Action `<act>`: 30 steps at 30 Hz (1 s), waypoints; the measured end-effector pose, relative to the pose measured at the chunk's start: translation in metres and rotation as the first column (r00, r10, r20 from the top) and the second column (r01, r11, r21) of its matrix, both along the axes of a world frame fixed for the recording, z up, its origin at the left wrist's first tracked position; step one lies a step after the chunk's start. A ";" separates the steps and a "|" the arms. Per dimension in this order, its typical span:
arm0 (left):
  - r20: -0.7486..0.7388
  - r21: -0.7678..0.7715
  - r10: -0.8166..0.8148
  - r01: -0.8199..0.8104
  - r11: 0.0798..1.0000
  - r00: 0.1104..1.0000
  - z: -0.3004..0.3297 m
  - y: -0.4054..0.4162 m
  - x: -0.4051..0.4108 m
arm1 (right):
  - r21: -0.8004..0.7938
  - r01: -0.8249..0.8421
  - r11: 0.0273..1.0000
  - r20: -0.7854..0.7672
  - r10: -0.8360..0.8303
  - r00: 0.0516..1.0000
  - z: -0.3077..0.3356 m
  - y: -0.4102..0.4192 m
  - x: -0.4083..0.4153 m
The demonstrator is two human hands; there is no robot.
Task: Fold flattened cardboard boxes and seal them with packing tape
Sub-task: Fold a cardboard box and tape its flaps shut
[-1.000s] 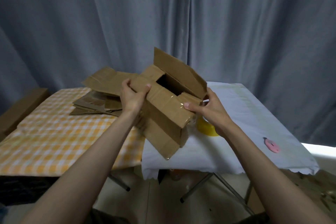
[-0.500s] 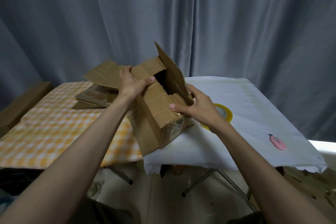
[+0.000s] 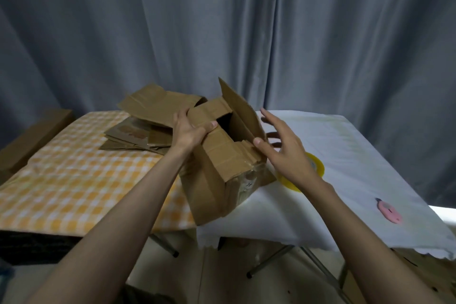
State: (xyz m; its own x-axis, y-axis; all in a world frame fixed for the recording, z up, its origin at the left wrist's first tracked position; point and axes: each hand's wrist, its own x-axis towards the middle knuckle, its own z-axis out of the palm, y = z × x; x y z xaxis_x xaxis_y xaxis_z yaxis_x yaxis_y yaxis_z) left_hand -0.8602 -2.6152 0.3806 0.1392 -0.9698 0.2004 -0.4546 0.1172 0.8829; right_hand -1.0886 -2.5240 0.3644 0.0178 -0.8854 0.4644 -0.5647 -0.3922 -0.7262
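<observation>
We are mid-fold on the brown cardboard box (image 3: 217, 170) straddling the two counters, our left hand (image 3: 188, 131) gripping its near-left flap while our right hand (image 3: 283, 148), fingers spread, hovers beside the upright flap, which we judge needs pressing down before taping.

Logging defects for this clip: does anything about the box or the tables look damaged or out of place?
The cardboard box looks worn: creased panels, old tape remnants and a crumpled near corner. It sits askew, straddling the gap between the two tables. Nothing is spilled.
</observation>
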 end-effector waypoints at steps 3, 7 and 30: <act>-0.027 0.039 0.018 -0.017 0.999 0.999 -0.007 -0.004 0.004 | -0.112 -0.073 0.991 -0.036 0.069 0.997 -0.004 -0.001 0.001; -0.041 0.020 0.017 -0.016 1.000 0.999 -0.013 -0.007 0.004 | -0.072 -0.204 0.976 -0.240 0.182 0.954 -0.016 -0.004 0.002; -0.501 0.148 -0.188 0.298 0.943 0.845 -0.024 0.034 -0.048 | -0.045 0.006 0.999 -0.209 -0.015 0.978 -0.016 0.001 0.015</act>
